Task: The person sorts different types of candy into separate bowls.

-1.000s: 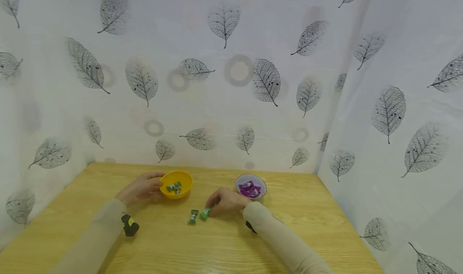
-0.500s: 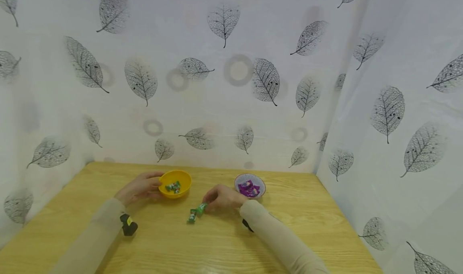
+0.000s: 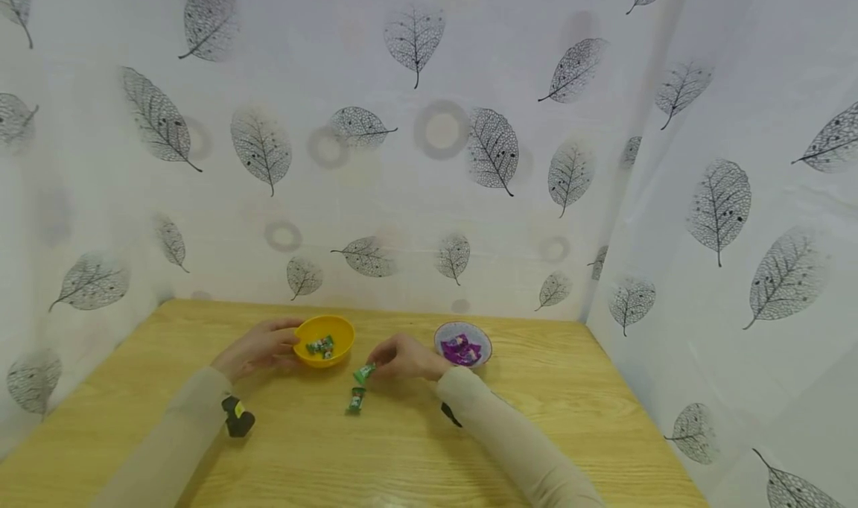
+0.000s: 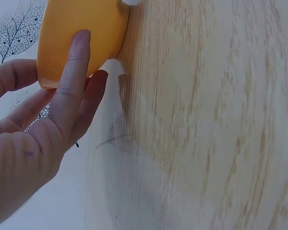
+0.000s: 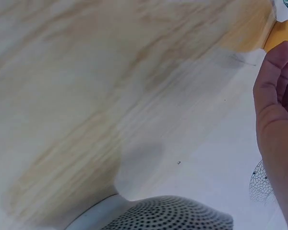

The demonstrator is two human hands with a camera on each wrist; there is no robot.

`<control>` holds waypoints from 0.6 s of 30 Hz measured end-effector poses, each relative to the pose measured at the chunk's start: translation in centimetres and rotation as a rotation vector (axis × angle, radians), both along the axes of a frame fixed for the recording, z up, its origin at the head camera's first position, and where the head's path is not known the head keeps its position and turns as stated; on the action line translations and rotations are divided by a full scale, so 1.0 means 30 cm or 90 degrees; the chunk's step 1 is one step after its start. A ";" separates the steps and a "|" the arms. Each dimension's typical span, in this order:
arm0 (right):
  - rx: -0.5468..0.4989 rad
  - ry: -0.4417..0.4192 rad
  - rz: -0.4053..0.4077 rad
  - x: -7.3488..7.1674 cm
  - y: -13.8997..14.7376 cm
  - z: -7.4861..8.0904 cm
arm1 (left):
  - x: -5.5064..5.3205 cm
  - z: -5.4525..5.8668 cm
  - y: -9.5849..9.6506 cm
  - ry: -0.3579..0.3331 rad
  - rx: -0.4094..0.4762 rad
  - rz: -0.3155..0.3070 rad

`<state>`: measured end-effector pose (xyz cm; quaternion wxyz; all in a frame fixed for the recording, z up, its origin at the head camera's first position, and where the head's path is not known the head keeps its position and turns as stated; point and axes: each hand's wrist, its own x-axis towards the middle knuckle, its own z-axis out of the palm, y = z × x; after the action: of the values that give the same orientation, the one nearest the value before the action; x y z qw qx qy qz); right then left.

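My left hand holds the side of a yellow bowl. In the left wrist view, fingers of that hand lie against the outer wall of the yellow bowl. Several green-wrapped candies lie inside it. Between thumb and fingers, my right hand pinches a green-wrapped candy. Just below that one, another green candy lies on the table. The right wrist view shows the right hand at its edge, and the held candy is not plainly visible there.
Beyond the right hand stands a pale patterned bowl with purple-wrapped candies in it. All of this rests on a wooden table. A leaf-print curtain hangs behind it and along the right side.
My right hand has moved left and away from me, carrying its green candy from beside the other loose one towards the yellow bowl. The left hand has stayed at the bowl.
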<state>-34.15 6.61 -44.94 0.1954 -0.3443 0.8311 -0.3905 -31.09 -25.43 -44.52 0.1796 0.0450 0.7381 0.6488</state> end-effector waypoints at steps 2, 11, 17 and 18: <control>-0.007 -0.004 -0.003 0.001 -0.007 0.004 | -0.002 0.000 0.001 0.003 0.003 -0.004; -0.029 -0.018 -0.028 0.013 -0.048 0.034 | 0.001 -0.007 0.006 0.000 0.009 0.015; -0.085 -0.023 -0.046 0.008 -0.083 0.044 | 0.009 0.003 0.008 0.009 0.006 -0.002; -0.090 -0.020 -0.051 0.010 -0.089 0.048 | 0.010 0.005 0.009 0.008 0.006 -0.002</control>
<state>-33.85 3.94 -43.50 0.1677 -0.3178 0.8116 -0.4607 -30.78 -25.15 -44.38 0.1760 0.0511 0.7358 0.6519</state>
